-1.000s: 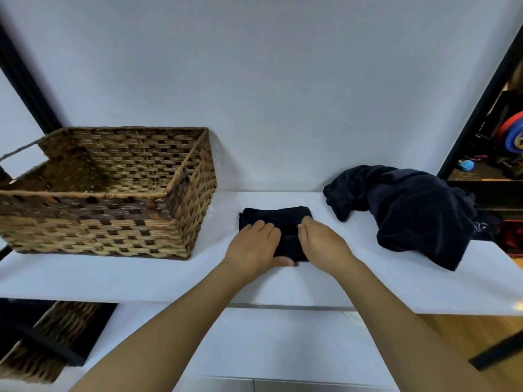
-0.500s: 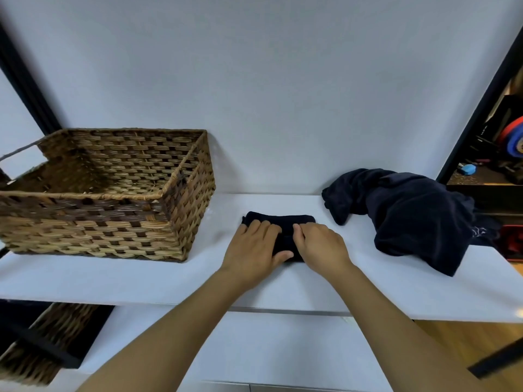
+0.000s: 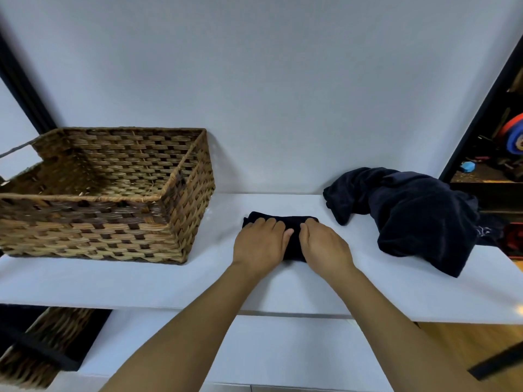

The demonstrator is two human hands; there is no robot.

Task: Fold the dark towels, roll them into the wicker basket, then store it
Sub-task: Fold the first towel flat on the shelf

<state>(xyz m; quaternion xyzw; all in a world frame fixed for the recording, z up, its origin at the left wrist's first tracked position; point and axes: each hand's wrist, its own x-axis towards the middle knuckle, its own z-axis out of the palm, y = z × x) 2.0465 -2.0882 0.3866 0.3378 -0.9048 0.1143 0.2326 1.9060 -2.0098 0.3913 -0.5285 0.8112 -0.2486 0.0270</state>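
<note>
While the white worktop [image 3: 283,284] is carrying everything, the wicker basket [image 3: 107,193] is sitting on its left part, open side up, near the wall. A heap of dark towels [image 3: 410,216] is lying crumpled at the right end. Between them, a small dark towel [image 3: 294,222] is lying partly rolled. The left hand [image 3: 259,243] and the right hand [image 3: 325,246] are both resting on it side by side, fingers curling over the roll and gripping it.

Soft, even overhead light; faint shadows beside the wicker basket [image 3: 107,193]; wide-angle bending and blur at edges.
</note>
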